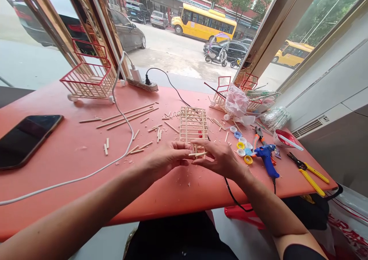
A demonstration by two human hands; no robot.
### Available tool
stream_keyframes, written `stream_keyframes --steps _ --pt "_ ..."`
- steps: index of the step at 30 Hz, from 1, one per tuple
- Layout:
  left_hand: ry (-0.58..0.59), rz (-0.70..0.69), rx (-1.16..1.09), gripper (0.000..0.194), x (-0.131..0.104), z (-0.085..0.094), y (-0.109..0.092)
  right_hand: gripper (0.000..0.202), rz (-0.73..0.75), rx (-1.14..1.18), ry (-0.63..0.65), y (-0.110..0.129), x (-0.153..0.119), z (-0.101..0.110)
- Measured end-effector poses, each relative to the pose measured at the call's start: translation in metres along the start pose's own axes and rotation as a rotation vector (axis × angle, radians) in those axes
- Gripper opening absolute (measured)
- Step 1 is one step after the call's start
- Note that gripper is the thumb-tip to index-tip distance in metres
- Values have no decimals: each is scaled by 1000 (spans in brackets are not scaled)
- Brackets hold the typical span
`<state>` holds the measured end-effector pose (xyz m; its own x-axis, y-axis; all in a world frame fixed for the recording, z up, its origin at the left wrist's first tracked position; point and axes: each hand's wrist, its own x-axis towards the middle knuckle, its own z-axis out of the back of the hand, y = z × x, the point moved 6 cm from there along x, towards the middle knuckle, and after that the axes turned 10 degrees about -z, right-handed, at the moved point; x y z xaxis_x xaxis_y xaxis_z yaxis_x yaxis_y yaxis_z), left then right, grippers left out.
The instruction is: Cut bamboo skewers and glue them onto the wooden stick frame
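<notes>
Both hands meet in front of a small frame (186,124) of pale wooden sticks on the table. My left hand (169,157) pinches one end of a short wooden stick (198,154). The other end lies between the thumb and fingers of my right hand (222,158). Another short piece stands upright at the fingertips; whether it is joined to the frame I cannot tell. Loose stick pieces (138,149) lie to the left of my hands. Several bottle caps (240,152) and a blue glue gun (266,156) lie right of my right hand.
A red-rimmed stick cart (90,76) stands at the back left, near a white cable (115,99) crossing the table. A phone (27,139) lies far left. Yellow-handled pliers (309,171), orange-handled cutters (258,135) and a red bowl (283,137) are at the right, below crumpled plastic (237,101).
</notes>
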<state>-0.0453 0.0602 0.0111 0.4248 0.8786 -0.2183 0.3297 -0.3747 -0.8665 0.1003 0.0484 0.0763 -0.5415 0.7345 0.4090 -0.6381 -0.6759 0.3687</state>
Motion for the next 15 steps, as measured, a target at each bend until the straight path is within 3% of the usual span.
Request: stream_keyframes --steps 5,10,15 --pt "-3 -10 -26 44 -2 -1 0 38 53 -26 -81 -2 -1 -2" --pt "54 -65 -47 45 -3 -4 2 35 85 8 -74 0 0 -6" --pt "33 -88 -65 41 -2 -2 7 57 42 -46 -71 0 -1 -6"
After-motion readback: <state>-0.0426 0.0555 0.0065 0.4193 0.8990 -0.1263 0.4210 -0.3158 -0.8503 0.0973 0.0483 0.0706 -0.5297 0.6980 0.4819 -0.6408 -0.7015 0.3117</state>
